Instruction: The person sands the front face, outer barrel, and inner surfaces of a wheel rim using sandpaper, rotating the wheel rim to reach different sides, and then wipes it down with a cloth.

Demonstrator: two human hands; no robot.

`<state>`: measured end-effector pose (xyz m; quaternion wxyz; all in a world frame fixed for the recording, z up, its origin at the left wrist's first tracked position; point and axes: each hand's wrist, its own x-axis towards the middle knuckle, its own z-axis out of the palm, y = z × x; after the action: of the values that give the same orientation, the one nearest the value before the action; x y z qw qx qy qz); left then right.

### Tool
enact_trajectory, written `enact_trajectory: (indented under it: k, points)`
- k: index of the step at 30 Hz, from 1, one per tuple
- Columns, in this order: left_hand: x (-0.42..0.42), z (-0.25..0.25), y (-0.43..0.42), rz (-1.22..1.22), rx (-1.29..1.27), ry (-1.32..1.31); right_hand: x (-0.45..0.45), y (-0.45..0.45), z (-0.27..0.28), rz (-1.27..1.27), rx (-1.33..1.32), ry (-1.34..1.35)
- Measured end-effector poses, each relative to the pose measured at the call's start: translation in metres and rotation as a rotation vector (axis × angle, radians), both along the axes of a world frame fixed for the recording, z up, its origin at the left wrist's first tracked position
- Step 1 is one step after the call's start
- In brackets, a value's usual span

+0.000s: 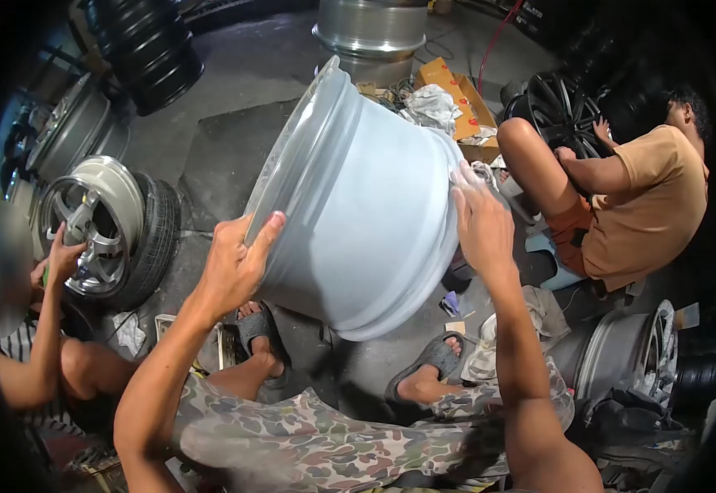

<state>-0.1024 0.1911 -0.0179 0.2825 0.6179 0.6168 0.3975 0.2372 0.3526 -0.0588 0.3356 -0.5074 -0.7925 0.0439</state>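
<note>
A large pale grey wheel rim (366,189) is held up on its side in front of me, its wider flange to the left. My left hand (243,255) is closed on that left flange, thumb over the barrel side. On the right edge of the rim lies my right hand (481,218), with its fingers stretched along the narrower flange; whether anything is under the fingertips is hard to make out. Below the rim are my sandalled feet and my camouflage-patterned clothing (317,440).
At the left, a person's hand touches a spoked wheel (95,230) beside a tyre (161,230). A person in an orange shirt (645,197) handles a black wheel (563,111) at the right. Metal rims (370,33), an open cardboard box (477,103) and another rim (621,353) stand around.
</note>
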Motion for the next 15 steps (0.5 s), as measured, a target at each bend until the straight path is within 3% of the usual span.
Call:
enact_trajectory:
  k: [2,3,6,9,10,12,14,15]
  points:
    - [0.003,-0.008,-0.009,-0.016,0.025,0.015,0.002,-0.013,-0.005,0.037,0.039,-0.039]
    - [0.006,-0.010,-0.015,-0.027,0.064,0.025,0.005,0.024,-0.011,0.045,0.053,-0.056]
    - [0.018,-0.008,-0.023,0.006,0.053,-0.002,-0.003,0.143,-0.010,0.043,-0.434,-0.206]
    - [0.016,-0.001,-0.021,0.012,0.011,0.044,-0.008,0.162,-0.025,0.052,-0.387,-0.195]
    - [0.015,-0.002,-0.018,0.010,0.010,0.038,-0.005,0.144,-0.024,0.007,-0.388,-0.294]
    - [0.014,-0.007,-0.012,0.046,0.097,-0.045,-0.003,0.031,-0.010,0.075,0.003,0.111]
    - [0.012,-0.010,-0.008,0.043,0.073,-0.073,-0.005,-0.059,-0.016,0.063,0.245,-0.137]
    - [0.008,-0.007,-0.005,0.029,0.064,-0.081,-0.016,-0.083,-0.022,0.051,0.225,-0.063]
